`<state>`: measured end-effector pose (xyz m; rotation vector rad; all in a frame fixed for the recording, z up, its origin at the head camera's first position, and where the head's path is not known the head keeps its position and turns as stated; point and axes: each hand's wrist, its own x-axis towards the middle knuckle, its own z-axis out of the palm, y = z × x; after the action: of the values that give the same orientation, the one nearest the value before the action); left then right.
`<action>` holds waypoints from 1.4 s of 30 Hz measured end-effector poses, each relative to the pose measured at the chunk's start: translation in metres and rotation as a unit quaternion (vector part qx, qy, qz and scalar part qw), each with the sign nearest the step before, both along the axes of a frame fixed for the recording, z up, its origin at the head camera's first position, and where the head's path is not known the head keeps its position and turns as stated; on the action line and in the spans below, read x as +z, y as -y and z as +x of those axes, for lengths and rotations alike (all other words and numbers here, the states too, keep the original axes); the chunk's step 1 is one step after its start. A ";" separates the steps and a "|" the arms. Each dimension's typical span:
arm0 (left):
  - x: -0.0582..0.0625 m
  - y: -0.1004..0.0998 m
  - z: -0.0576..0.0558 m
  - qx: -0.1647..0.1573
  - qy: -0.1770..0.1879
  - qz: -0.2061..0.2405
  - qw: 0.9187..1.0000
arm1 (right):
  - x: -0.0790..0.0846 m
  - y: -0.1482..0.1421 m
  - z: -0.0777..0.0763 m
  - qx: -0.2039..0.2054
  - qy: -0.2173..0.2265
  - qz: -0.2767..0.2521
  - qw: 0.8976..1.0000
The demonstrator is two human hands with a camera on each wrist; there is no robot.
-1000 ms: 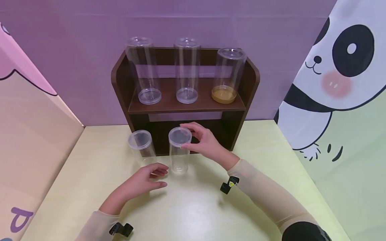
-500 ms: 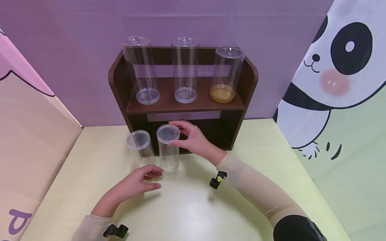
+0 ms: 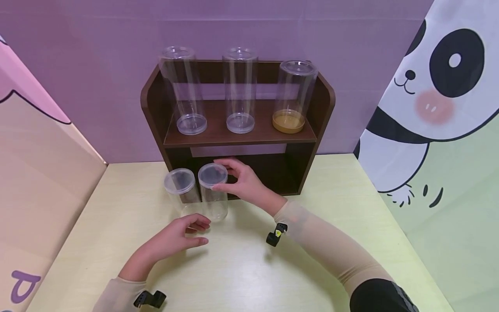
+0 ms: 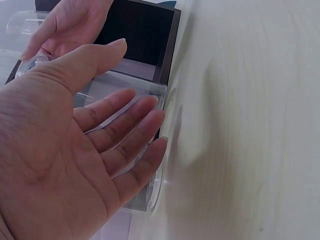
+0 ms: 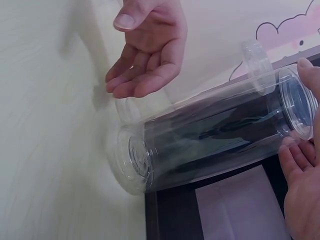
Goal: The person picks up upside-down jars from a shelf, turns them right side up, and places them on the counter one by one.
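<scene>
Two clear cylindrical plastic jars with lids stand upright on the table, side by side before a brown shelf unit. My right hand pinches the lid of the right jar between thumb and fingers; in the right wrist view this jar runs from its base to my fingertips. Close on its left is the other jar, its lower part partly behind my left hand. My left hand hovers in front of both jars with relaxed fingers and holds nothing; the left wrist view shows its bare palm.
On the shelf unit's upper board stand two tall clear jars, a left one and a middle one, plus a shorter right jar with a golden base. The dark lower compartment lies behind my right hand.
My right hand has moved the right jar leftward until it stands close beside the left jar. My left hand has shifted slightly left in the view; the shelf jars stay put.
</scene>
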<state>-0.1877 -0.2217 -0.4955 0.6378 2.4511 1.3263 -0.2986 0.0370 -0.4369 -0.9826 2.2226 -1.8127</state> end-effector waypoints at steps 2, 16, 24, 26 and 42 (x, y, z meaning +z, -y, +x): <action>-0.001 0.000 0.000 -0.002 -0.001 0.001 1.000 | -0.004 0.001 -0.001 0.001 0.002 0.002 1.000; -0.001 -0.001 -0.002 -0.011 -0.010 -0.001 1.000 | -0.014 0.010 0.001 0.019 -0.037 -0.012 0.999; 0.002 -0.002 0.000 -0.012 -0.005 0.000 1.000 | -0.015 0.010 0.001 0.017 -0.048 -0.005 0.999; 0.002 -0.002 0.000 -0.014 -0.005 0.001 1.000 | -0.015 0.010 0.002 0.015 -0.054 0.001 0.998; 0.008 -0.006 0.001 -0.015 -0.010 -0.002 1.000 | -0.009 -0.008 0.005 0.017 -0.071 0.038 0.997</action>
<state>-0.1871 -0.2154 -0.4873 0.6866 2.4500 1.3103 -0.2936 0.0448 -0.4456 -1.1592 2.3206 -1.6801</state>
